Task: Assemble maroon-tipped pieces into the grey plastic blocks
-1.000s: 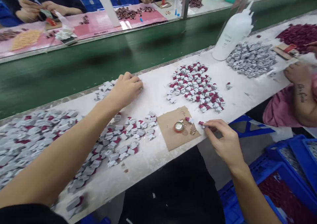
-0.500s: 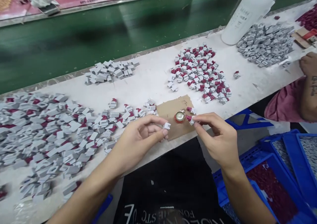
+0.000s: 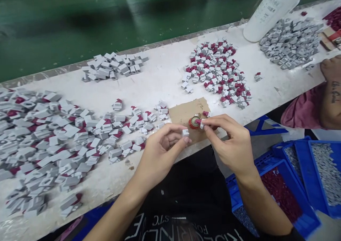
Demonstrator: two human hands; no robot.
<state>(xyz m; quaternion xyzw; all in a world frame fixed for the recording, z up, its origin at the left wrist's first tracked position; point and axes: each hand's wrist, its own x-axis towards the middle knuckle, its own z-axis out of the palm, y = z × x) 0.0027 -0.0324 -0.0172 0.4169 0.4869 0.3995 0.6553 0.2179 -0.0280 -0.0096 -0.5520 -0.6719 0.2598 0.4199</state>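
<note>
My left hand (image 3: pixel 166 146) pinches a small light grey piece (image 3: pixel 185 132) between thumb and fingertips, over the near part of a brown cardboard sheet (image 3: pixel 181 113). In my right hand (image 3: pixel 230 138) is a grey and maroon piece (image 3: pixel 201 123), its maroon end pointing left over a small round red-rimmed dish (image 3: pixel 192 123). The two held pieces are apart. Another maroon piece (image 3: pixel 205 113) lies just behind my right fingertips. Left of the cardboard, grey and maroon pieces (image 3: pixel 137 116) lie scattered.
A large heap of grey and maroon pieces (image 3: pixel 61 145) covers the left. Farther back are a grey pile (image 3: pixel 114 67), a mixed pile (image 3: pixel 218 70) and a white bottle (image 3: pixel 274 11). At right are another grey pile (image 3: pixel 291 43), a person's arm (image 3: pixel 333 91) and blue bins (image 3: pixel 309 212).
The view has tilted downward. My left hand has moved slightly right with its piece, and my right hand has brought its piece left, over the round dish.
</note>
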